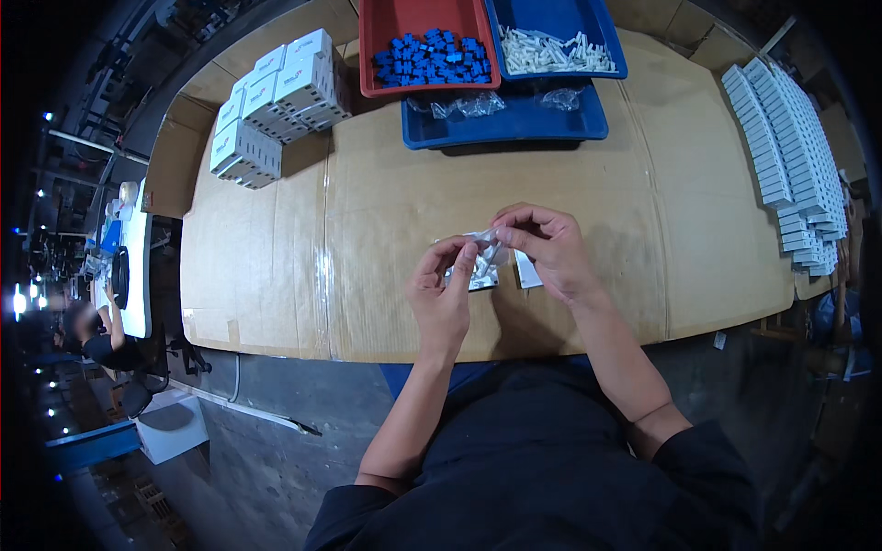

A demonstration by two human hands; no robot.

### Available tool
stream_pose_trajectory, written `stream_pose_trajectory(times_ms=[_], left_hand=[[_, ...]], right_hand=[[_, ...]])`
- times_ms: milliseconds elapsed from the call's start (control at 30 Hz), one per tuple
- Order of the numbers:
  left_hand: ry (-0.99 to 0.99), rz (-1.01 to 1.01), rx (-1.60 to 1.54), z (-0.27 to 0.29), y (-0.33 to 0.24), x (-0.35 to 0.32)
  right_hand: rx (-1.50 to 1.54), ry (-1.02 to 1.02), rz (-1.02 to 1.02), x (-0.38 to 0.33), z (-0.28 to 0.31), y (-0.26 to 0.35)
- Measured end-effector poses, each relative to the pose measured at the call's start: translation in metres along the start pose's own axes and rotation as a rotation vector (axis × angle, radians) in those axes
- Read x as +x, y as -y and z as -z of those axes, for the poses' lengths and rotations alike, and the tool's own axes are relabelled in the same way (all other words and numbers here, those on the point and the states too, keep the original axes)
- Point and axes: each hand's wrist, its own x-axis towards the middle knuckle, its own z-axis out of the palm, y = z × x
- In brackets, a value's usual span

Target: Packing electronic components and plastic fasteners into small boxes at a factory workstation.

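Both my hands are at the middle of the cardboard-covered table, raised in front of me. My left hand (441,292) pinches one side of a small clear plastic bag (486,261), thumb against the fingers. The fingertips of my right hand (555,252) pinch the bag's upper edge from the other side. Pale pieces seem to show through the film, but I cannot make out what they are. Beside the bag, under my right hand, a flat white piece (527,272) lies on the table, partly covered.
A red bin (367,55) with blue plastic parts and a blue bin (623,66) with white sticks stand at the back. Before them, a blue tray (505,133) holds clear bags. White boxes (276,92) are stacked left, long rows of white boxes (790,156) right. Another person (115,340) sits far left.
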Motion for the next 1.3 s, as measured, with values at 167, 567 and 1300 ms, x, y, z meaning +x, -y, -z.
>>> stream_pose_trajectory(times_ms=[167, 567, 1300], left_hand=[[-0.016, 0.004, -0.007, 0.000, 0.001, 0.002], [-0.006, -0.060, 0.029, 0.003, 0.007, 0.000], [0.060, 0.042, -0.053, 0.002, 0.005, 0.001]], right_hand=[[0.005, 0.022, -0.018, -0.001, 0.002, 0.001], [0.118, 0.049, -0.017, -0.005, -0.003, -0.004], [-0.072, 0.087, 0.039, -0.007, -0.015, -0.004]])
